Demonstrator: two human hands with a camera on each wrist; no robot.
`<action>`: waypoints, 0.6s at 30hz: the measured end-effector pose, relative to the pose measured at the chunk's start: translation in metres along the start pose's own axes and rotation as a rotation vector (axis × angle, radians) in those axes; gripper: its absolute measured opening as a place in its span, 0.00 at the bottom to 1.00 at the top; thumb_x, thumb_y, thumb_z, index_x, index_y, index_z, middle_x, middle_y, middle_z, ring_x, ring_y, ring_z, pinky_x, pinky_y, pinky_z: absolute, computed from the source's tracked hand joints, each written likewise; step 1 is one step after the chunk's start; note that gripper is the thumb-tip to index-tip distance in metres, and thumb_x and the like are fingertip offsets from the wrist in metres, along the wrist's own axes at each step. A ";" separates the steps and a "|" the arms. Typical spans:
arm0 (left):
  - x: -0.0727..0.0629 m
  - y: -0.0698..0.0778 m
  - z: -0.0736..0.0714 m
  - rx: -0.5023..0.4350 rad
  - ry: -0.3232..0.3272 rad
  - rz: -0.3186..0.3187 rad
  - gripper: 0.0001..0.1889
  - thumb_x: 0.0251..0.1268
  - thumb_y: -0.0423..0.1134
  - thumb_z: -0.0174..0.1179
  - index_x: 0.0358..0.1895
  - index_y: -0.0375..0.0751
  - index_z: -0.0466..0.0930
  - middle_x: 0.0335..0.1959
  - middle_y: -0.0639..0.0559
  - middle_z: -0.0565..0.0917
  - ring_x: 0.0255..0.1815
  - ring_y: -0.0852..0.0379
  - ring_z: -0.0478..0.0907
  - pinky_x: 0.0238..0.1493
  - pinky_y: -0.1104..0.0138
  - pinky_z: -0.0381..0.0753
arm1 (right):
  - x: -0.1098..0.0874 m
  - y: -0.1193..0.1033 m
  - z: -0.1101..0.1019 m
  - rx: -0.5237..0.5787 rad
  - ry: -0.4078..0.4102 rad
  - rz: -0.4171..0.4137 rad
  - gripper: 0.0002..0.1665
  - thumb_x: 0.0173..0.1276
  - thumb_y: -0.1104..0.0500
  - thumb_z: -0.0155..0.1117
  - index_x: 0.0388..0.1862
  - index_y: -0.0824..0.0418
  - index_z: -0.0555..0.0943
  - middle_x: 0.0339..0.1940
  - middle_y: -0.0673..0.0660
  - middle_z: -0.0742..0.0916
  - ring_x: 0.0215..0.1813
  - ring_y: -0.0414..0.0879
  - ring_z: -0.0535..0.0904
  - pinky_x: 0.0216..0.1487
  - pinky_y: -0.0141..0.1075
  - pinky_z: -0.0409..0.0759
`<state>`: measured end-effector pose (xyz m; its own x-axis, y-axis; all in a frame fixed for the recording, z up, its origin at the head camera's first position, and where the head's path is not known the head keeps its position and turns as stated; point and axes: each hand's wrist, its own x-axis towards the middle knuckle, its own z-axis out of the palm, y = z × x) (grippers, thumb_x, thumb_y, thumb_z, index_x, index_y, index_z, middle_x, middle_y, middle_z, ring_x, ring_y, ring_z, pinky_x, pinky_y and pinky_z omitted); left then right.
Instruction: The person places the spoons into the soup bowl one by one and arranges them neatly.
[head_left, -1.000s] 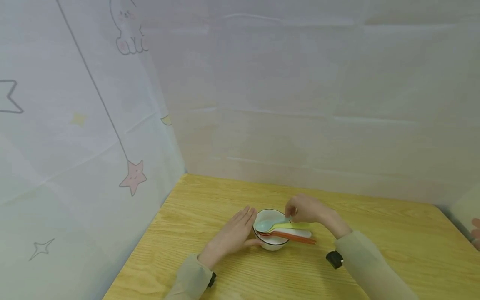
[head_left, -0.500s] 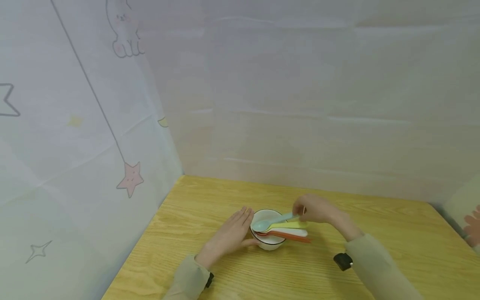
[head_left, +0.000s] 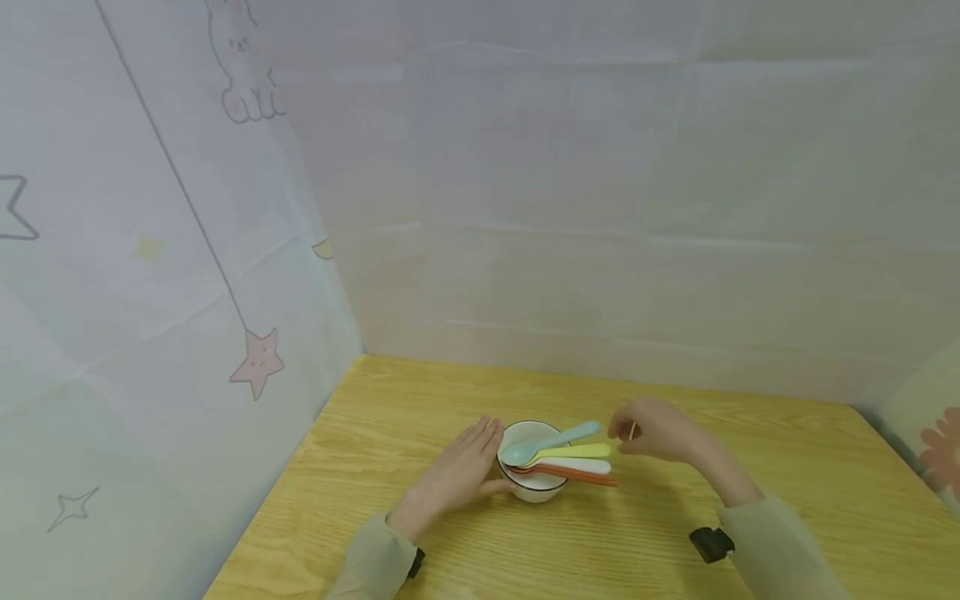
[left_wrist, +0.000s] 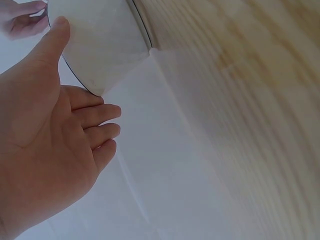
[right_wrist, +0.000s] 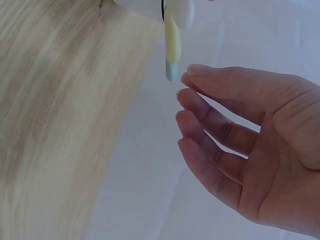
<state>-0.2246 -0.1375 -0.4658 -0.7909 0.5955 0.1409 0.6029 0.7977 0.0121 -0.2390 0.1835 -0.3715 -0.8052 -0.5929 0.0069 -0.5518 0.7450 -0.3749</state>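
Observation:
A white bowl (head_left: 535, 495) with a dark rim stands on the table, its side wall filling the top of the left wrist view. Across it lie a light-blue spoon (head_left: 572, 434), a yellow-green spoon (head_left: 588, 451), a white handle (head_left: 594, 466) and orange-red utensils (head_left: 581, 475), handles out over the right rim. My left hand (head_left: 456, 472) rests against the bowl's left side, fingers extended and thumb apart at the front. Just right of the handles, my right hand (head_left: 660, 430) holds nothing. In the right wrist view its relaxed fingers are close to the blue handle tip (right_wrist: 171, 73).
The wooden table (head_left: 420, 400) meets a pale cloth backdrop (head_left: 570, 208) at the back. Another printed cloth (head_left: 135, 350) hangs along the left edge. A black wrist device (head_left: 711, 545) sits at my right sleeve.
My right hand has let go of the light-blue spoon and drawn away to the right. The spoon's handle now points more to the right and back. My left hand stays at the bowl.

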 end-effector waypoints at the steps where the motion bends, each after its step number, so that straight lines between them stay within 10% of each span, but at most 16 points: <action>1: 0.000 -0.001 0.000 0.000 0.003 0.003 0.46 0.68 0.66 0.50 0.77 0.32 0.55 0.78 0.39 0.61 0.81 0.44 0.55 0.80 0.55 0.62 | -0.002 0.001 0.001 0.004 0.003 -0.001 0.06 0.61 0.65 0.71 0.37 0.61 0.86 0.34 0.52 0.88 0.33 0.36 0.80 0.32 0.27 0.80; 18: -0.006 -0.011 0.002 -0.015 0.030 0.020 0.46 0.69 0.64 0.52 0.76 0.30 0.57 0.77 0.37 0.63 0.79 0.41 0.59 0.78 0.53 0.65 | -0.036 0.012 0.022 0.102 0.058 0.102 0.11 0.62 0.60 0.71 0.43 0.62 0.86 0.36 0.51 0.88 0.34 0.34 0.79 0.31 0.27 0.80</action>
<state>-0.2267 -0.1500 -0.4685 -0.7753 0.6082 0.1705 0.6203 0.7840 0.0237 -0.2122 0.2070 -0.3962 -0.8686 -0.4952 0.0160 -0.4440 0.7637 -0.4686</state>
